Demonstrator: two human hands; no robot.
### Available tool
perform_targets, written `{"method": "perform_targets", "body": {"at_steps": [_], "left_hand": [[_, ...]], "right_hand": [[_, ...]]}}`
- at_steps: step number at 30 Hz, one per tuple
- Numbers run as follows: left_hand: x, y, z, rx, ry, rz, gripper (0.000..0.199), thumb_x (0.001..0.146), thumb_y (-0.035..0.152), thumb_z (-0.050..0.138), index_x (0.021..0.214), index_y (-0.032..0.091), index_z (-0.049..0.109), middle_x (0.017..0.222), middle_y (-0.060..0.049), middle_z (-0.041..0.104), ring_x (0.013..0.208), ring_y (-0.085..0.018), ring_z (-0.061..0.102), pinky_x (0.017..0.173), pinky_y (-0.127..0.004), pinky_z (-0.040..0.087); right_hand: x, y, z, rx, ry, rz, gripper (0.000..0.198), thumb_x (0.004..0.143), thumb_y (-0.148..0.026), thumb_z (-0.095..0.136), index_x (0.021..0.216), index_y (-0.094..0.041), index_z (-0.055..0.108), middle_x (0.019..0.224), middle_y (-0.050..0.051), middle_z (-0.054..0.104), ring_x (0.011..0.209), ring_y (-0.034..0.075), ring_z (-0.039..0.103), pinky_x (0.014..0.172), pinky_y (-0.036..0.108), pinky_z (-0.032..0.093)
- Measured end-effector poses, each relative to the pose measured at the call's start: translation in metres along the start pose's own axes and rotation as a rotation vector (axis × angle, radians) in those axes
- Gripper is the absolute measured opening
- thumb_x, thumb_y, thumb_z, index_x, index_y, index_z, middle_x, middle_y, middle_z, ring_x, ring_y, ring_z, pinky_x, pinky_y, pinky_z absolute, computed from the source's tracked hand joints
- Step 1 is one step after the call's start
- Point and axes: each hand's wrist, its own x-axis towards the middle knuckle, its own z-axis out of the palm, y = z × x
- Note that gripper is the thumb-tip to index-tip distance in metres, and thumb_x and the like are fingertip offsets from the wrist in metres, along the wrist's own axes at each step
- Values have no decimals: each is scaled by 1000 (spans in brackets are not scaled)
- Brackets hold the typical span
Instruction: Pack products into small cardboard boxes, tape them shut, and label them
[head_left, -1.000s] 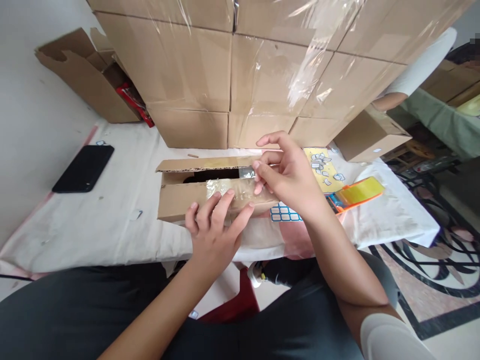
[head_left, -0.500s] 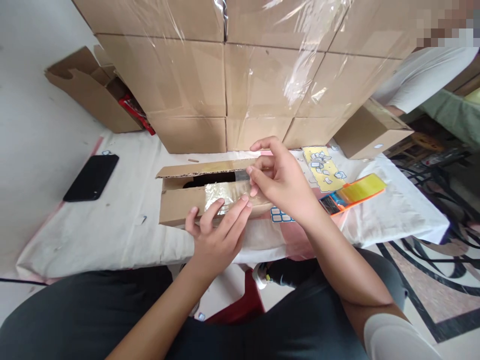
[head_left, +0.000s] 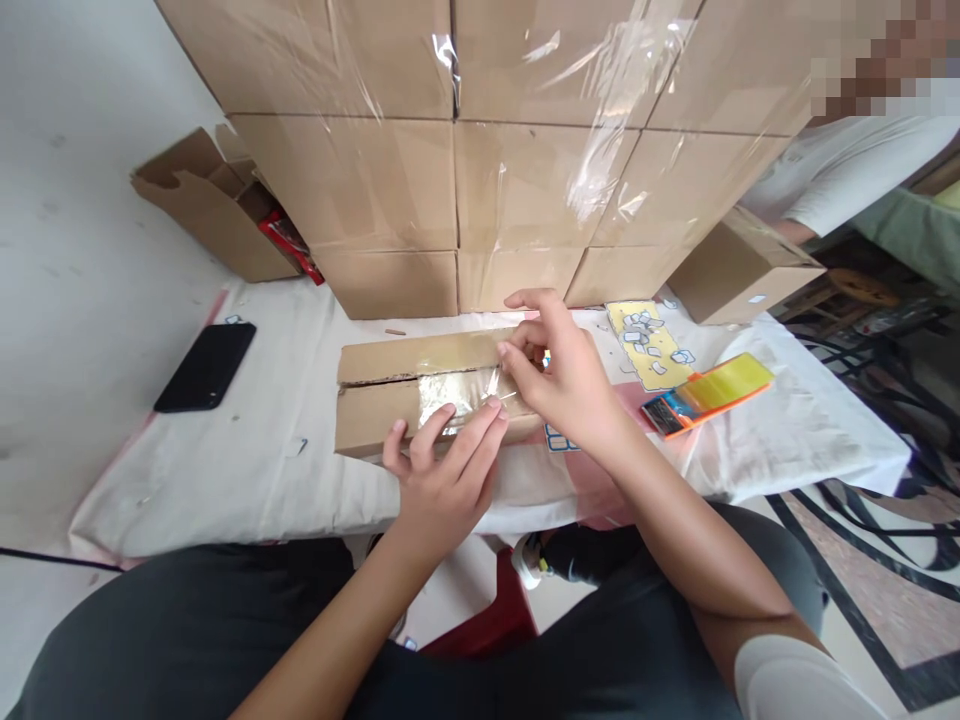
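A long cardboard box (head_left: pixel 379 415) lies on the cloth-covered table, its two top flaps meeting along a narrow dark gap. A piece of shiny clear tape (head_left: pixel 448 390) sticks to the near flap, by the gap. My left hand (head_left: pixel 450 465) rests on the box's near edge, fingers spread and touching the tape. At the box's right end, my right hand (head_left: pixel 559 370) has its thumb and curled fingers drawn together over the top, the index finger raised. Whatever is between those fingertips is hidden.
A stack of taped cardboard boxes (head_left: pixel 525 185) rises behind. A black phone (head_left: pixel 206 368) lies left, near an open carton (head_left: pixel 217 225). On the right are a yellow sheet with scraps (head_left: pixel 646 345), an orange-edged package (head_left: pixel 709 392) and another box (head_left: pixel 750 270) beside a person's white sleeve (head_left: pixel 847 180).
The far flap has come down, narrowing the opening on the box to a slit. Both hands keep nearly the same places on the box. The view has shifted slightly.
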Motion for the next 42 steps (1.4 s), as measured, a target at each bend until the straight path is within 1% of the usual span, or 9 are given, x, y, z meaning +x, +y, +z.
{"method": "perform_targets", "body": {"at_steps": [3,8,10,18,22,26,32,38,42], "left_hand": [[0,2,-1,-17,0,-16,42,84,18,66,125,26,68,121,1,75,119,-27,51,118,-52,16],[1,5,-3,-13,-25,-37,46,83,19,64,129,26,67,122,-1,75,120,-28,52,118,-52,16],[2,5,-4,-13,-39,-44,48,83,19,63,130,25,66,123,-1,74,120,-29,52,119,-52,15],[4,8,-6,-28,-54,-63,50,84,21,61,134,25,63,129,1,72,122,-30,52,118,-52,15],[10,4,-10,-10,-49,-42,46,84,21,63,130,25,66,127,1,73,116,-29,57,110,-49,25],[22,-18,-17,-9,-1,-12,43,85,24,66,128,22,65,126,-3,73,103,-24,65,95,-42,34],[32,-49,-25,39,-101,-108,41,90,36,62,128,20,62,127,-7,72,119,-29,64,106,-47,31],[30,-45,-26,48,-171,-118,40,93,36,58,128,17,61,130,-8,71,122,-31,63,105,-49,34],[29,-44,-25,56,-166,-115,41,93,36,57,129,17,60,131,-7,70,123,-31,62,105,-50,34]], "right_hand": [[3,5,2,25,-26,38,36,90,-15,54,124,-23,48,67,-7,59,59,14,53,64,29,42],[10,10,4,45,-48,76,9,90,-20,54,98,-21,58,63,-6,58,56,13,50,62,28,42],[12,13,6,63,-37,96,6,89,-22,56,94,-21,59,62,-5,59,56,13,51,62,28,43],[19,16,12,22,62,143,12,83,-21,59,95,-21,61,58,-5,60,52,13,51,60,27,41],[21,14,13,33,39,113,15,83,-21,59,98,-22,59,61,-6,60,56,14,53,62,26,41],[21,17,13,22,23,90,13,86,-22,58,99,-21,58,64,-5,60,58,14,53,63,25,41],[21,19,16,-14,31,93,11,88,-21,56,99,-20,59,64,-5,60,58,13,53,62,24,38],[22,20,17,-93,42,83,20,85,-14,58,105,-20,60,82,-2,69,57,11,52,59,22,35],[22,19,16,-144,23,98,21,86,-13,56,106,-20,62,84,-1,71,59,12,53,59,23,35]]}}
